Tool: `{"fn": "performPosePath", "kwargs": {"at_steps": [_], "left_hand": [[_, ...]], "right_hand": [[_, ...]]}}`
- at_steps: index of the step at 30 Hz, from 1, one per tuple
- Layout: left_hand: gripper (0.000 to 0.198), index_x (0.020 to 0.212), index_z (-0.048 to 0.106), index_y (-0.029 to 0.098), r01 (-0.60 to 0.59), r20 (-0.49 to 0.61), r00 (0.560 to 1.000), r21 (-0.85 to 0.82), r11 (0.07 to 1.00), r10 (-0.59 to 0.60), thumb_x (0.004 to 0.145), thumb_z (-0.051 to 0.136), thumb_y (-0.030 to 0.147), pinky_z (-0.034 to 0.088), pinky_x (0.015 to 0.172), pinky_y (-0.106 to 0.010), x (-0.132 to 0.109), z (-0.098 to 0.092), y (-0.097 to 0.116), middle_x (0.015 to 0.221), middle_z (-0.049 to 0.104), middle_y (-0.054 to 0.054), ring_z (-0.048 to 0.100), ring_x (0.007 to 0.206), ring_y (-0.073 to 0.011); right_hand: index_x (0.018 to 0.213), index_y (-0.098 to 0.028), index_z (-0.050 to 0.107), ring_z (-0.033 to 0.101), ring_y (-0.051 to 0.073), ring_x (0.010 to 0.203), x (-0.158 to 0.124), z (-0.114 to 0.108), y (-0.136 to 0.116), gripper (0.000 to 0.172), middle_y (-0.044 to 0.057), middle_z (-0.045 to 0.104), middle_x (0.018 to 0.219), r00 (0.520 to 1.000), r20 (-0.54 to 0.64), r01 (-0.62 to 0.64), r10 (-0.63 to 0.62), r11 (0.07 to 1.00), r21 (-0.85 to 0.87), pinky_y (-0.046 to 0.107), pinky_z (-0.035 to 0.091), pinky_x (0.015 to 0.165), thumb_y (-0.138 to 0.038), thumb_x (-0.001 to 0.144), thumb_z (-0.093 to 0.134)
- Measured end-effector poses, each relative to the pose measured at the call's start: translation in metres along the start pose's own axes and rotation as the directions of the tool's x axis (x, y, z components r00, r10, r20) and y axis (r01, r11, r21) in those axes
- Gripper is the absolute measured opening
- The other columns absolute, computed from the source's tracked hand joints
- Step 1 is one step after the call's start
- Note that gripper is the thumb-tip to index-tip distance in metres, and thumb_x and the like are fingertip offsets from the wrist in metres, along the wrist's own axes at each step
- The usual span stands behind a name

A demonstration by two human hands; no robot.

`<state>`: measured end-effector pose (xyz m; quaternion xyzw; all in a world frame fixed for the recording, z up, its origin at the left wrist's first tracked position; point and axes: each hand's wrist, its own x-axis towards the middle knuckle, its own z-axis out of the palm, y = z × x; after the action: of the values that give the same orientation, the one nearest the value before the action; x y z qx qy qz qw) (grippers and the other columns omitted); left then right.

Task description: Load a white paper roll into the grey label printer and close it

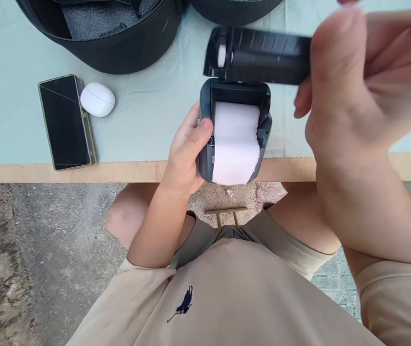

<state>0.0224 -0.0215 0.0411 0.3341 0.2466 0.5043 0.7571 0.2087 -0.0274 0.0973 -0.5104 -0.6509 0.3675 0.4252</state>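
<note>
The left hand [189, 149] grips the printer [264, 133], the right hand [353, 96] pinches its lid [266, 58] at twelve o'clock; tilting could slide the paper [236, 139] out toward six.

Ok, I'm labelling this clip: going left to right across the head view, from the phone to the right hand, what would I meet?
Phone → white rounded object → left hand → open dark device with white paper → right hand.

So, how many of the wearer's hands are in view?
2. The left hand holds the dark device with white paper in it; the right hand pinches the black piece near its far end. The right hand is partly cut off.
</note>
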Motion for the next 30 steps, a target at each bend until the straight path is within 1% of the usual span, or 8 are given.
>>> {"fn": "performPosePath", "kwargs": {"at_steps": [3,6,9,14,19,23,26,30], "left_hand": [[0.031,0.112,0.058,0.022,0.012,-0.028,1.0,0.019,1.0,-0.011,0.088,0.048,0.037,0.046,0.1,-0.034,0.0,-0.001,0.0,0.095,0.066,-0.003,0.051,0.126,-0.0238],[0.033,0.114,0.057,0.022,0.038,-0.054,0.998,0.023,0.999,-0.037,0.087,0.048,0.039,0.046,0.099,-0.034,0.0,-0.001,0.0,0.093,0.066,-0.004,0.051,0.125,-0.0245],[0.03,0.113,0.057,0.024,0.022,-0.023,0.999,0.002,1.0,-0.022,0.087,0.049,0.037,0.045,0.1,-0.034,0.0,-0.001,0.0,0.098,0.065,-0.003,0.049,0.127,-0.0247],[0.025,0.111,0.055,0.024,0.03,0.064,0.998,-0.035,0.999,-0.028,0.089,0.047,0.031,0.045,0.1,-0.035,0.0,0.0,0.002,0.111,0.063,-0.004,0.051,0.124,-0.0226],[0.028,0.115,0.053,0.022,0.051,0.069,0.996,-0.018,0.999,-0.05,0.089,0.049,0.028,0.047,0.1,-0.037,-0.002,0.0,0.003,0.121,0.059,-0.005,0.052,0.123,-0.024],[0.026,0.114,0.051,0.023,0.02,0.006,1.0,-0.035,0.999,-0.02,0.089,0.048,0.03,0.045,0.103,-0.035,-0.003,0.002,0.002,0.125,0.057,-0.004,0.05,0.126,-0.0225],[0.026,0.113,0.053,0.023,0.011,-0.051,0.999,0.001,1.0,-0.011,0.09,0.046,0.034,0.043,0.105,-0.036,-0.002,0.003,0.001,0.119,0.06,-0.003,0.049,0.127,-0.022],[0.03,0.116,0.055,0.026,0.032,-0.06,0.998,0.012,0.999,-0.031,0.09,0.043,0.034,0.04,0.108,-0.04,-0.001,0.0,0.002,0.109,0.064,-0.001,0.054,0.121,-0.0224]], "right_hand": [[0.116,-0.026,0.048,0.057,0.021,0.108,0.007,-0.008,0.003,0.051,0.004,0.057,0.103,0.999,-0.052,-0.02,0.017,0.998,-0.065,0.031,0.056,0.074,-0.06,0.079,0.054],[0.095,-0.023,0.057,0.06,0.017,0.09,0.016,-0.001,0.004,0.033,0.003,0.058,0.088,0.975,-0.171,0.097,-0.14,0.967,-0.237,0.029,0.052,0.066,-0.053,0.083,0.052],[0.083,-0.023,0.059,0.055,0.012,0.066,0.02,0.012,-0.003,0.015,-0.001,0.061,0.081,0.962,-0.014,0.231,-0.273,0.838,-0.495,0.031,0.044,0.058,-0.038,0.083,0.054],[0.089,-0.034,0.055,0.047,0.016,0.056,0.021,0.022,-0.017,0.015,-0.002,0.055,0.065,0.971,0.238,0.174,0.036,0.581,-0.795,0.034,0.03,0.05,-0.034,0.074,0.058],[0.087,-0.035,0.053,0.034,0.015,0.05,0.021,0.02,-0.022,0.015,-0.002,0.054,0.064,0.949,0.303,0.2,0.093,0.565,-0.801,0.032,0.024,0.045,-0.032,0.073,0.059],[0.099,-0.035,0.055,0.049,0.014,0.062,0.012,0.009,-0.028,0.03,-0.003,0.061,0.082,0.966,0.255,0.132,0.031,0.794,-0.593,0.033,0.032,0.049,-0.029,0.071,0.063],[0.103,-0.031,0.057,0.056,0.014,0.074,0.007,0.0,-0.026,0.034,0.0,0.059,0.1,0.991,0.076,-0.099,0.11,0.986,-0.137,0.031,0.037,0.05,-0.03,0.07,0.067],[0.073,-0.022,0.056,0.05,0.011,0.063,0.01,0.002,-0.003,0.033,0.001,0.048,0.073,0.926,-0.036,-0.308,0.376,0.805,0.507,0.024,0.03,0.039,-0.038,0.052,0.075]]}}
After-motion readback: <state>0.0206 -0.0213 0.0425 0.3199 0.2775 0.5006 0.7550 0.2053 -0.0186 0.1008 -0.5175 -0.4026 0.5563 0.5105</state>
